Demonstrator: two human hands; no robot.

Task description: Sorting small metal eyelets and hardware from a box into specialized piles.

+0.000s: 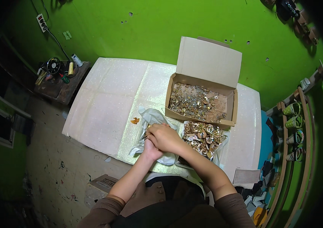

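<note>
Both my hands are pressed together over a crumpled white plastic bag [164, 159] near the table's front edge. My right hand [165, 137] curls over my left hand [152, 151], which lies beneath it with its fingers mostly hidden. Both are closed; what is between them cannot be made out, though small brownish-gold bits show at their far left edge. Just right of my hands, a clear tray holds a heap of gold and silver metal pieces [203, 137], perhaps buckles. A small orange-brown piece [135, 121] lies on the table left of the bag.
An open cardboard box [203, 118] with many small metal bits stands behind the tray. The white table [104, 97] meets a green wall. A side stand with thread spools [77, 60] is far left; a wooden rack with small shoes [295, 121] stands right.
</note>
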